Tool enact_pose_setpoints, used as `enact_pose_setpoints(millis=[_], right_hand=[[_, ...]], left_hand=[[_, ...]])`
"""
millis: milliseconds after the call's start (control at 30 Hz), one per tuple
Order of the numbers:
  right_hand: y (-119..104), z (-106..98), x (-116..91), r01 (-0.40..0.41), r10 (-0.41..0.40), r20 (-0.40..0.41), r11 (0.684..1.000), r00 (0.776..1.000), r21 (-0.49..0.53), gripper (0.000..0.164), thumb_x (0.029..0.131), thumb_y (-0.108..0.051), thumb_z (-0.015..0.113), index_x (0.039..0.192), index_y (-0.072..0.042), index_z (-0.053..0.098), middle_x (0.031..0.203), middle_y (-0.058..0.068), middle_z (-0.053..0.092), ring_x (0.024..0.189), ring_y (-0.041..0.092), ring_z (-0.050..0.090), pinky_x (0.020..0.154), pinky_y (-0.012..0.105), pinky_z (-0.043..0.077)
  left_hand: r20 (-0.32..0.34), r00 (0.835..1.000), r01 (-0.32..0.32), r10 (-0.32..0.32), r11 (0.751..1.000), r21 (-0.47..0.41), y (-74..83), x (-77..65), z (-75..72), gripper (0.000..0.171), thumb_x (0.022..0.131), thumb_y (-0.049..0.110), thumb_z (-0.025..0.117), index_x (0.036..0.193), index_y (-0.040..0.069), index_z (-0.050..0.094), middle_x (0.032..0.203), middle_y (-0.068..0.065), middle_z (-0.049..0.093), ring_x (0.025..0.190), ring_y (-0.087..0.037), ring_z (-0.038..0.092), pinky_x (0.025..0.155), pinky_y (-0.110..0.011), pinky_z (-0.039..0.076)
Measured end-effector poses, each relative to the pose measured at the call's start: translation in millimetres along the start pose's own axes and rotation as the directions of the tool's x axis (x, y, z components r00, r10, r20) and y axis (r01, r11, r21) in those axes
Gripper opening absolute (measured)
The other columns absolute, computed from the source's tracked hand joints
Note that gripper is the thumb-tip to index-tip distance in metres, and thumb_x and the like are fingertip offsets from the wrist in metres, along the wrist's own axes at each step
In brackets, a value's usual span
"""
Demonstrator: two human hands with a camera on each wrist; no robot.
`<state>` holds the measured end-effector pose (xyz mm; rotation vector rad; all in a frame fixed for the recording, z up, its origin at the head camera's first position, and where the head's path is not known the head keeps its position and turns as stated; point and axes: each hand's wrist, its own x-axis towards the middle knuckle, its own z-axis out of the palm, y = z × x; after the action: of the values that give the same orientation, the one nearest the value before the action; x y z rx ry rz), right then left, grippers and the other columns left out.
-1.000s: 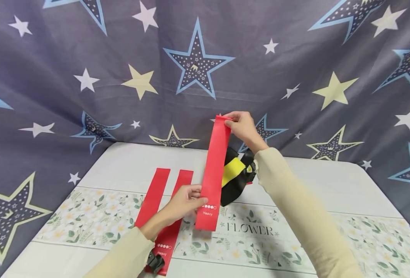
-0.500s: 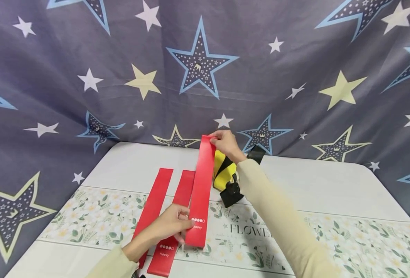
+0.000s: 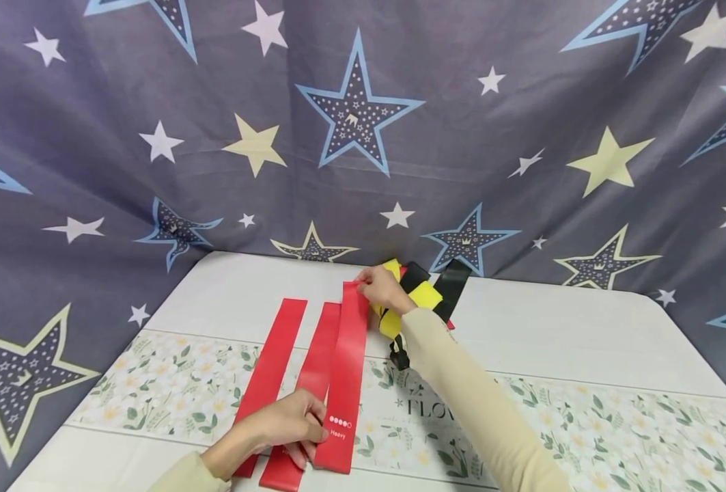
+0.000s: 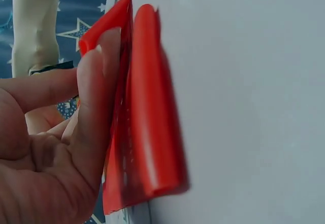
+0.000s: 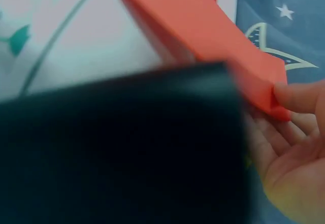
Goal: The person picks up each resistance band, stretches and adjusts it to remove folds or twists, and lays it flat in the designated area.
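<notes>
Head view, held band: a red band (image 3: 348, 348) marked "Heavy" runs lengthwise from near the far edge of the surface (image 3: 553, 321) towards the near edge, left of the middle.
Head view, left hand: the left hand (image 3: 285, 424) pinches the band's near end beside the printed word.
Head view, right hand: the right hand (image 3: 382, 287) pinches its far end, in front of the pile.
Head view, flat bands: the middle band (image 3: 318, 348) lies just left of the held one, which overlaps its right side in this view; whether they touch cannot be told. The left band (image 3: 273, 362) lies apart, nearer the surface's left edge.
Head view, pile: yellow and black bands (image 3: 425, 295), with bits of red, sit by the far edge, partly behind the right hand.
Head view, backdrop: a star-print cloth (image 3: 117, 157) hangs beyond the far edge.
Left wrist view, grip: fingers (image 4: 94, 102) press against red material, with a rounded red fold alongside.
Right wrist view, grip: thumb and fingers hold the band's folded end; a blurred dark shape (image 5: 122, 158) covers the lower left.
</notes>
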<state>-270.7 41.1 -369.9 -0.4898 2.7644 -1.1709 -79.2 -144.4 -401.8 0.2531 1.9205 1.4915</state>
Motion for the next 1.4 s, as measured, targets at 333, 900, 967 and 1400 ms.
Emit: enact_pose_setpoints(millis=[333,900,967,1400], right_hand=[[21,2,-2,0.064,-0.031,0.113,0.952,0.993,-0.299,0.016,0.088,0.000,0.058,0.098,-0.001,0.070,0.092,0.011,0.068,0.076,0.018,0.053,0.066,0.024,0.045],[23,0,-2,0.076,-0.020,0.139,0.912,0.990,-0.403,0.015,0.088,-0.007,0.064,0.101,-0.005,0.072,0.100,0.009,0.070,0.082,0.019,0.058,0.076,0.031,0.053],[24,1,-2,0.046,0.011,0.137,0.911,0.991,-0.409,0.015,0.088,-0.008,0.066,0.101,-0.006,0.072,0.099,0.008,0.070,0.082,0.019,0.058,0.076,0.032,0.053],[20,-27,-9,0.186,-0.172,0.083,0.960,0.981,-0.208,0.016,0.088,0.000,0.059,0.100,0.004,0.068,0.095,0.015,0.070,0.085,0.023,0.065,0.074,0.029,0.055]], left_hand=[[0.028,0.999,0.035,-0.035,0.999,0.005,-3.0,-2.1,6.7,0.023,0.081,-0.003,0.061,0.070,0.009,0.045,0.052,-0.002,0.058,0.043,-0.007,0.057,0.040,-0.020,0.048],[0.035,0.996,0.077,-0.077,0.997,0.017,1.5,-0.3,20.8,0.029,0.083,-0.001,0.065,0.059,0.006,0.049,0.056,-0.017,0.065,0.045,-0.010,0.062,0.041,-0.021,0.049],[0.034,0.997,0.074,-0.075,0.997,0.028,1.0,-1.2,21.2,0.027,0.083,0.000,0.065,0.059,0.004,0.054,0.054,-0.012,0.064,0.045,-0.010,0.063,0.040,-0.020,0.049],[-0.092,0.995,0.059,-0.035,0.958,0.281,12.5,-6.5,22.6,0.028,0.079,0.007,0.072,0.054,0.001,0.060,0.045,0.000,0.058,0.033,-0.003,0.050,0.033,-0.012,0.035]])
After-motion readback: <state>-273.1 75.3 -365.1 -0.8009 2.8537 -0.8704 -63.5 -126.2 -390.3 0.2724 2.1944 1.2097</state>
